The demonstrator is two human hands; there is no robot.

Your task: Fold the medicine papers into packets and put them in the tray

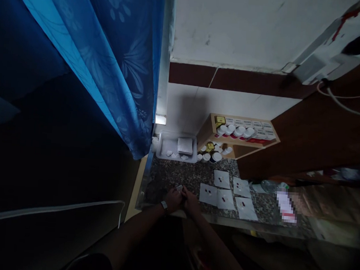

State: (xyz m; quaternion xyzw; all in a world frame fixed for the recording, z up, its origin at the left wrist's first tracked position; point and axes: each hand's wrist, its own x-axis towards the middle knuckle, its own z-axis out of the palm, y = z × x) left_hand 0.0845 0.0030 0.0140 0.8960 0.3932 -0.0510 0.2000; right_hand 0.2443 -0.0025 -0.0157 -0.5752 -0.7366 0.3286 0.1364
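Note:
Close together over the front of the speckled stone counter [165, 173], my two hands have their fingers closed around a small whitish folded paper [179, 188]. My left hand [173, 200], with a watch [164, 205] at its wrist, grips it from the left. My right hand [191, 202] pinches it from the right. The dim light hides the fingertips. Right of my hands lie several white paper squares, among them a near left one [208, 194] and a near right one [246, 208], each with a few small dark and pale pills on it.
A white tray [193, 156] at the back holds a stack of paper [185, 145] and small folded packets [175, 155]. Beside it, a wooden shelf [205, 132] bears boxes and white-capped bottles [238, 132]. A clear bottle [269, 185] lies at right. Blue curtain [123, 65] hangs left.

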